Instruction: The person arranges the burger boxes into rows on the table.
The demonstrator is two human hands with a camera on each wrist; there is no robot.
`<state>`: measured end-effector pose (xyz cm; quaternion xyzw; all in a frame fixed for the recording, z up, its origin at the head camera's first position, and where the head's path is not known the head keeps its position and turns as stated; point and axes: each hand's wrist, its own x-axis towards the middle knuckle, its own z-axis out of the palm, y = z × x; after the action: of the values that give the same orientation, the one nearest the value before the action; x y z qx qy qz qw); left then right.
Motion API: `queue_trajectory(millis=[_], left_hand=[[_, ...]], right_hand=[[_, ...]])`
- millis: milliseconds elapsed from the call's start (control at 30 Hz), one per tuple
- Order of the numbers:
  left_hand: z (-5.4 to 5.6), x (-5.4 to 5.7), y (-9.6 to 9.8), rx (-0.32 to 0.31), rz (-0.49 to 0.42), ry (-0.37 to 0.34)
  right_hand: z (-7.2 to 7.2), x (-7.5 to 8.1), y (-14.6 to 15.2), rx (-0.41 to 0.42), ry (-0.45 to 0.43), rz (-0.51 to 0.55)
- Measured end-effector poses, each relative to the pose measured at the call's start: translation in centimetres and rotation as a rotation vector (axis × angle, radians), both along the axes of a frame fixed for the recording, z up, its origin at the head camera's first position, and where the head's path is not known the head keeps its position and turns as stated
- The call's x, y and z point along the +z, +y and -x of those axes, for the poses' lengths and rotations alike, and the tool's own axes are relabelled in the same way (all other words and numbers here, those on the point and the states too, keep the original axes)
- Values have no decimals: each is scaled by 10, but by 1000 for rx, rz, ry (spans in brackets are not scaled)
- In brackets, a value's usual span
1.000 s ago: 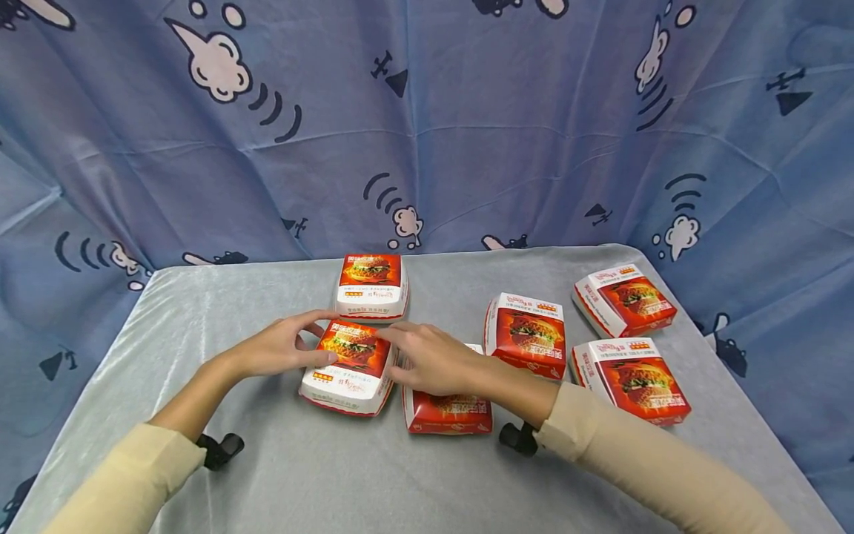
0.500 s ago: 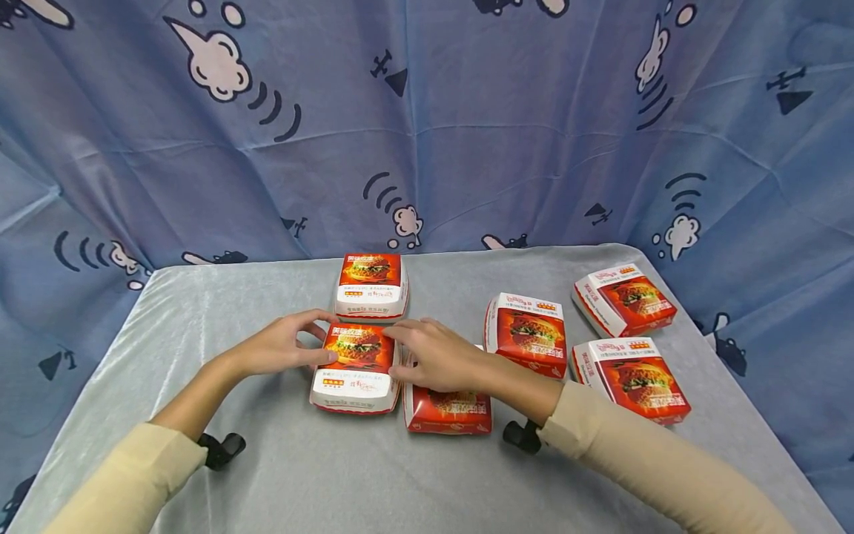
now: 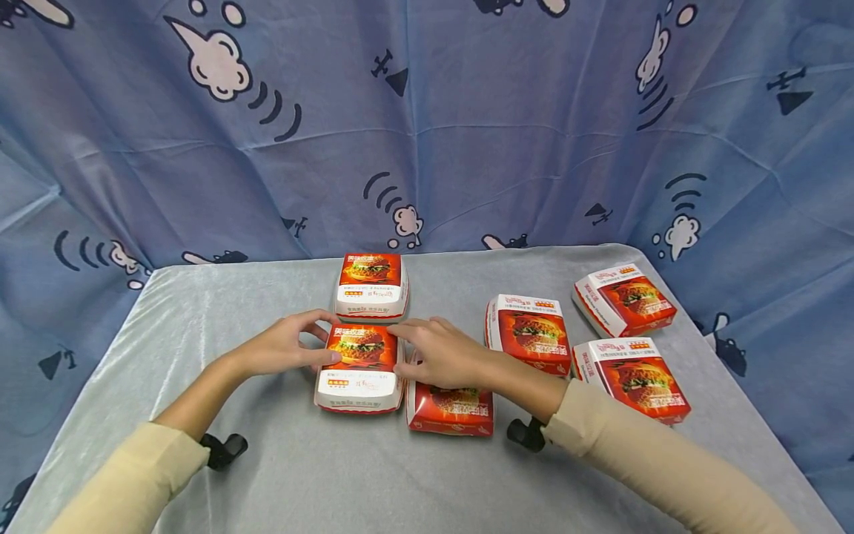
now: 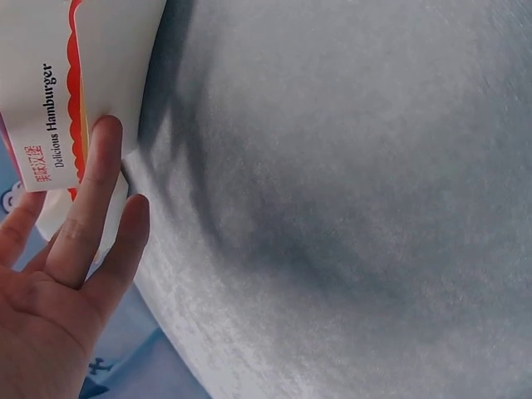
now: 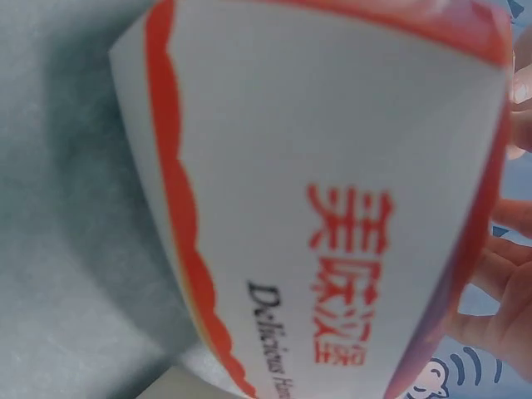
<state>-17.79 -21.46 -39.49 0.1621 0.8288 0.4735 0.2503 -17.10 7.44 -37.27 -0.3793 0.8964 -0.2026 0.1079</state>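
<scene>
A red and white hamburger box (image 3: 363, 371) lies between the two hands, burger picture on its lid. My left hand (image 3: 283, 345) touches its left edge with thumb and fingers spread; in the left wrist view, extended fingers (image 4: 87, 204) reach the white side of a box (image 4: 41, 91). From the other side, my right hand (image 3: 443, 352) has index finger and thumb against the right edge. That hand and wrist partly cover a second hamburger box (image 3: 454, 415) beside it. The printed white side of a box (image 5: 332, 166) fills much of the right wrist view.
Directly behind the handled box stands another hamburger box (image 3: 370, 285). Further right are three more: one beyond the right forearm (image 3: 534, 334), one at the far right (image 3: 627, 300) and one nearer (image 3: 637, 378). A grey cloth covers the table (image 3: 300, 475); a blue patterned curtain (image 3: 427, 148) hangs behind.
Between the hands, the hamburger box has turned from slanted to straight and shifted slightly right, now in line with the box behind. The right hand and two boxes near it have edged right.
</scene>
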Motion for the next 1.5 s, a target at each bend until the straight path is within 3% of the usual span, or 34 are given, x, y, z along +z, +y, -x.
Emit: queue_trajectory(millis=[967,1500], left_hand=[[3,0,1,8,61,10],[2,1,-1,5,128,58]], right_hand=[[4,-1,3,-10,-68,30],[3,0,5,-45,-117,16]])
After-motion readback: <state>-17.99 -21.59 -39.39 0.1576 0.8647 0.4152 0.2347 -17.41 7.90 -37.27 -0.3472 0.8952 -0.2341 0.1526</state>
